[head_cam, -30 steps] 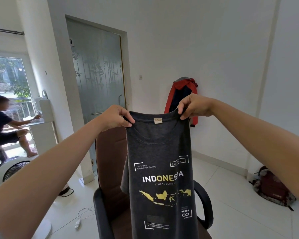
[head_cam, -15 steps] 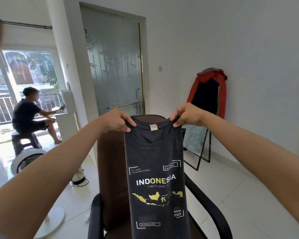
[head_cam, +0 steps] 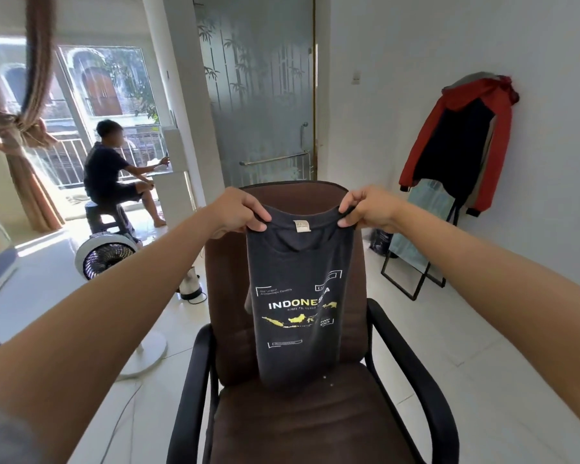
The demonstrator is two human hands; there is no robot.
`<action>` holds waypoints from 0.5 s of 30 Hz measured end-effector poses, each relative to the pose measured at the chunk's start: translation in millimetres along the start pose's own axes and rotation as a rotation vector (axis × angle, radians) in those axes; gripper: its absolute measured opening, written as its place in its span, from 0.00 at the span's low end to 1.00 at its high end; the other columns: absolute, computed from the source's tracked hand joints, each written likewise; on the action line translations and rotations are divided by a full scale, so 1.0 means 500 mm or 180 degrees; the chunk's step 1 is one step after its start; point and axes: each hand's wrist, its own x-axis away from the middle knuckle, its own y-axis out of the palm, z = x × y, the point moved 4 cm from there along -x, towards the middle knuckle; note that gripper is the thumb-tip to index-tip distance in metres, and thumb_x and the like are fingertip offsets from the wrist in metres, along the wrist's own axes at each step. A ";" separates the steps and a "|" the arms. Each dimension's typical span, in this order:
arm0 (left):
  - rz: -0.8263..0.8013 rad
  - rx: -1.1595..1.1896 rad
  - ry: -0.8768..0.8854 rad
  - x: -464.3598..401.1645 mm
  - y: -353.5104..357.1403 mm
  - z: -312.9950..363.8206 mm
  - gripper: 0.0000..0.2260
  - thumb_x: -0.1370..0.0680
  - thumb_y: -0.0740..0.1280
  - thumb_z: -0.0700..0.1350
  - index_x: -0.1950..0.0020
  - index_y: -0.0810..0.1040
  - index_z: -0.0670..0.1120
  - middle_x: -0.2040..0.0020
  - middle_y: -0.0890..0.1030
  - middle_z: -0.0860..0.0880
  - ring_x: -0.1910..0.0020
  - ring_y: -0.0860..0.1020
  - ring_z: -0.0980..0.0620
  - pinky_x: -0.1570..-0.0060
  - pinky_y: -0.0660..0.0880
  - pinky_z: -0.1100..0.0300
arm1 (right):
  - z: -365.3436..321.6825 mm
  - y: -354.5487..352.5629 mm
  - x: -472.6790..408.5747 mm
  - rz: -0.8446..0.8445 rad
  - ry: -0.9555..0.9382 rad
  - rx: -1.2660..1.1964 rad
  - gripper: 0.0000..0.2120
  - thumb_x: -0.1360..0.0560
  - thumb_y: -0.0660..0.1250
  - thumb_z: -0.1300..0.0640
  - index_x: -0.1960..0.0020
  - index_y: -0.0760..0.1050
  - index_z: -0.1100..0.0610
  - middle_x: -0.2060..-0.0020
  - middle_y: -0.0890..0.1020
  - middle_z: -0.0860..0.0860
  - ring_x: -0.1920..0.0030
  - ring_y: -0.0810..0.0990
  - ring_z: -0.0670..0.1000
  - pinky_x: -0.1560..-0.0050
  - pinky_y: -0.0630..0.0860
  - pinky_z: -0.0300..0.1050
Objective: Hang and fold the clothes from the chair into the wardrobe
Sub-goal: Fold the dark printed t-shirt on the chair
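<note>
2 hands hold 1 dark grey T-shirt (head_cam: 298,306) up by its neckline in front of a brown chair (head_cam: 288,426): the left hand (head_cam: 238,211) pinches the left side of the collar, fingers curled down over the fabric with the thumb beneath, and the right hand (head_cam: 365,207) pinches the right side the same way. Change since the 2 earlier views: the shirt sits lower, its hem now reaching the seat cushion where before it hung off the bottom of the view, and the camera has swung so the chair back stands directly behind the garment. Likely meaning: the shirt is being lowered for folding on the seat, though hanging is not ruled out; no wardrobe is in sight. Materials: shirt of soft, limp knit, narrowed into a long column with its sides turned in, a small pale label inside the collar, white and yellow print reading INDONESIA over a map, creased on the right. Chair upholstered in matte brown fabric with glossy black curved armrests. Also present: 1 red and black jacket (head_cam: 462,142) draped on a stand, 1 frosted glass door (head_cam: 258,88), 1 round white fan (head_cam: 106,256), glossy white floor tiles (head_cam: 482,346), 1 seated person (head_cam: 111,175) by the window.
</note>
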 end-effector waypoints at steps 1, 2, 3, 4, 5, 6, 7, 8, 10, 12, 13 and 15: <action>-0.0027 -0.0027 0.0012 0.011 0.009 -0.004 0.09 0.31 0.71 0.30 0.62 0.82 0.44 0.55 0.79 0.43 0.53 0.77 0.46 0.46 0.77 0.49 | 0.009 0.003 0.013 -0.0067 0.0045 -0.0006 0.15 0.33 0.68 0.79 0.64 0.75 0.59 0.66 0.79 0.54 0.61 0.81 0.52 0.61 0.83 0.43; -0.0068 -0.0039 0.0031 0.024 0.018 -0.007 0.10 0.31 0.71 0.29 0.62 0.81 0.44 0.56 0.79 0.45 0.54 0.77 0.47 0.47 0.77 0.50 | 0.018 0.005 0.027 -0.0129 0.0093 0.0018 0.14 0.33 0.68 0.78 0.64 0.75 0.60 0.67 0.79 0.54 0.63 0.82 0.50 0.65 0.81 0.40; -0.0116 -0.0036 0.0070 0.038 0.027 -0.011 0.10 0.31 0.71 0.29 0.63 0.81 0.44 0.58 0.79 0.45 0.55 0.77 0.48 0.48 0.77 0.51 | 0.027 0.009 0.041 -0.0181 0.0146 0.0070 0.14 0.33 0.69 0.78 0.64 0.75 0.60 0.67 0.79 0.54 0.64 0.82 0.49 0.67 0.79 0.38; -0.0166 -0.0031 0.0140 0.054 0.037 -0.015 0.11 0.31 0.71 0.28 0.63 0.81 0.44 0.59 0.79 0.45 0.55 0.76 0.48 0.50 0.76 0.52 | 0.036 0.012 0.058 -0.0229 0.0189 0.0145 0.14 0.34 0.69 0.77 0.64 0.75 0.59 0.68 0.79 0.53 0.64 0.81 0.49 0.67 0.79 0.38; -0.0228 -0.0028 0.0226 0.073 0.047 -0.019 0.11 0.32 0.71 0.28 0.64 0.81 0.44 0.60 0.79 0.45 0.56 0.76 0.48 0.52 0.75 0.54 | 0.046 0.017 0.075 -0.0269 0.0228 0.0209 0.14 0.34 0.70 0.77 0.64 0.76 0.59 0.68 0.80 0.53 0.63 0.81 0.50 0.65 0.80 0.39; -0.0295 -0.0018 0.0304 0.094 0.058 -0.024 0.11 0.32 0.71 0.28 0.64 0.81 0.44 0.60 0.79 0.45 0.56 0.76 0.48 0.52 0.74 0.56 | 0.056 0.023 0.093 -0.0314 0.0266 0.0247 0.13 0.34 0.71 0.76 0.64 0.76 0.59 0.68 0.80 0.53 0.62 0.81 0.51 0.62 0.80 0.40; -0.0362 -0.0005 0.0364 0.117 0.069 -0.030 0.11 0.33 0.72 0.28 0.65 0.80 0.44 0.61 0.79 0.46 0.57 0.76 0.49 0.52 0.74 0.57 | 0.065 0.032 0.114 -0.0366 0.0285 0.0256 0.13 0.34 0.71 0.76 0.64 0.76 0.59 0.67 0.80 0.53 0.62 0.81 0.51 0.59 0.81 0.41; -0.0424 -0.0003 0.0404 0.141 0.080 -0.037 0.11 0.33 0.72 0.28 0.65 0.80 0.44 0.62 0.79 0.46 0.58 0.76 0.51 0.53 0.73 0.58 | 0.076 0.041 0.136 -0.0408 0.0304 0.0244 0.13 0.34 0.71 0.76 0.64 0.76 0.59 0.67 0.80 0.53 0.62 0.81 0.50 0.58 0.81 0.40; -0.0556 -0.0022 0.0427 0.195 0.101 -0.053 0.10 0.33 0.73 0.29 0.65 0.80 0.44 0.66 0.78 0.50 0.63 0.75 0.55 0.57 0.73 0.61 | 0.097 0.065 0.185 -0.0494 0.0348 0.0262 0.12 0.34 0.72 0.75 0.63 0.76 0.59 0.67 0.79 0.53 0.63 0.80 0.50 0.58 0.79 0.41; -0.0733 -0.0009 0.0366 0.255 0.124 -0.072 0.10 0.33 0.73 0.30 0.66 0.78 0.44 0.72 0.76 0.55 0.70 0.72 0.58 0.63 0.70 0.65 | 0.121 0.096 0.238 -0.0623 0.0436 0.0308 0.12 0.34 0.73 0.74 0.64 0.76 0.58 0.68 0.78 0.51 0.66 0.79 0.48 0.59 0.77 0.41; -0.0826 0.0001 0.0304 0.288 0.135 -0.083 0.11 0.33 0.73 0.29 0.66 0.78 0.43 0.74 0.75 0.57 0.72 0.71 0.59 0.65 0.68 0.65 | 0.132 0.114 0.267 -0.0706 0.0489 0.0301 0.12 0.34 0.73 0.73 0.64 0.76 0.58 0.70 0.77 0.51 0.68 0.78 0.47 0.63 0.75 0.39; -0.1030 0.0069 0.0162 0.352 0.157 -0.110 0.11 0.33 0.73 0.29 0.66 0.76 0.43 0.73 0.74 0.56 0.71 0.70 0.56 0.64 0.68 0.63 | 0.152 0.152 0.326 -0.0900 0.0586 0.0215 0.13 0.33 0.71 0.74 0.64 0.74 0.59 0.73 0.76 0.49 0.72 0.76 0.45 0.69 0.72 0.36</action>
